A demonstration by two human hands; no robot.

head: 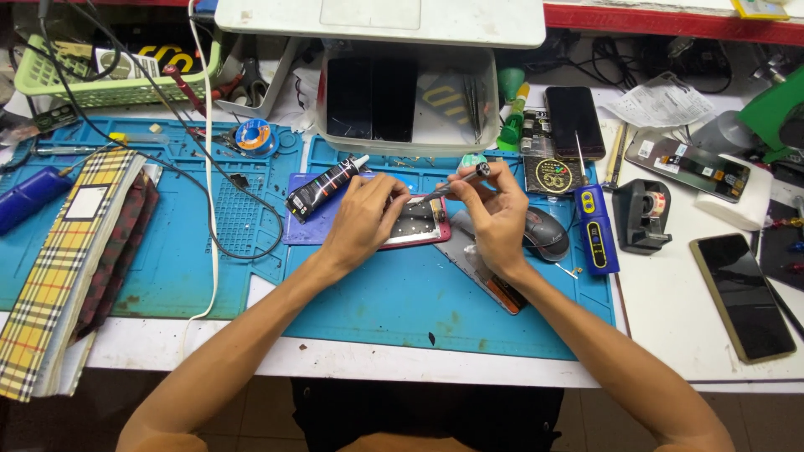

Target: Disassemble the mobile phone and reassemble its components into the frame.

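An opened phone (419,223) with a pink-red frame lies on the blue work mat (402,301), its inside facing up. My left hand (360,219) rests on its left part and pins it down. My right hand (496,213) grips a thin dark screwdriver (456,185), whose tip points down-left at the phone's top edge. A black glue tube (322,187) lies just left of my left hand.
A computer mouse (546,234), a blue hand tool (595,228) and a tape dispenser (641,214) sit to the right. Two phones (742,295) lie at the far right. A clear parts box (409,100) stands behind. Plaid notebooks (67,259) lie left.
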